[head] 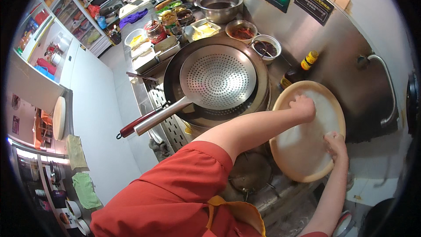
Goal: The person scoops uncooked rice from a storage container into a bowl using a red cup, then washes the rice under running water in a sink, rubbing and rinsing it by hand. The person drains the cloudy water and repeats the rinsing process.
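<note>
A wide round tub point(274, 141) with a tan rim stands at the right, holding cloudy whitish liquid. Over its far side is my left hand point(304, 107), fingers curled down at the liquid. My right hand point(334, 143) is at the tub's right inner edge, its fingers bent. Whether either hand grips something cannot be made out. Left of the tub, a perforated metal strainer point(217, 77) rests on a large dark wok point(171, 89), their handles pointing to the lower left.
A dark bottle with a yellow cap point(309, 60) stands just behind the tub. Beyond the wok are a bowl of dark sauce point(265, 46), a bowl of red sauce point(241, 30), a steel pot point(219, 6) and several seasoning containers. A burner point(250, 172) lies below my left forearm.
</note>
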The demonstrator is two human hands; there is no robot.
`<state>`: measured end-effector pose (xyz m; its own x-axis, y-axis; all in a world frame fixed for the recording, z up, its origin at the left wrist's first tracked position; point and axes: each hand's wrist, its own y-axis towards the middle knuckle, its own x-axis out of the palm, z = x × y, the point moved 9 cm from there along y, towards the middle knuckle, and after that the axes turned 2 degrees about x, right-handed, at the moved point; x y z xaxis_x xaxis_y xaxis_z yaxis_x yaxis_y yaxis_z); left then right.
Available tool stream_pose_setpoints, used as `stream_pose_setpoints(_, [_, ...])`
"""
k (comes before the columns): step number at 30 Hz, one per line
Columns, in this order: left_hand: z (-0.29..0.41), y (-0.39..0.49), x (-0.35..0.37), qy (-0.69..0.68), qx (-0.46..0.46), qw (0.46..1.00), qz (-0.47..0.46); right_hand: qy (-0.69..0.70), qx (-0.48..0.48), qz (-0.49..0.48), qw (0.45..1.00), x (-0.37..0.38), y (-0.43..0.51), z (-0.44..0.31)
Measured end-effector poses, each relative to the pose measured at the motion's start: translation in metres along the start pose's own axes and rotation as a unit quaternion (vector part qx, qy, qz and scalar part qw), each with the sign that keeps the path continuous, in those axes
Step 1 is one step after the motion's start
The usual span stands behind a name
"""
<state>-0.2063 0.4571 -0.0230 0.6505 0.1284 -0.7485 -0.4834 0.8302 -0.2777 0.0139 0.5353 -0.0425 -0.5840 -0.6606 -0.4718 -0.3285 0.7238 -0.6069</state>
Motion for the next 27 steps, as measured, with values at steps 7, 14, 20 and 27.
stream_pose_setpoints(7, [-0.022,0.028,0.018,-0.173,-0.014,0.981,-0.083,0.125,-0.038,-0.052,0.99,0.015,0.023,0.005])
stream_pose_setpoints(14, [-0.011,0.046,0.044,-0.254,0.007,0.96,-0.117,0.258,-0.004,-0.072,0.963,0.022,0.078,0.036])
stream_pose_setpoints(20, [0.014,0.046,0.057,-0.246,0.088,0.956,-0.13,0.17,-0.029,-0.069,0.983,0.039,0.071,0.013])
stream_pose_setpoints(27, [0.02,0.026,0.052,-0.208,0.107,0.969,-0.078,0.17,-0.165,-0.027,0.971,0.053,0.038,-0.02])
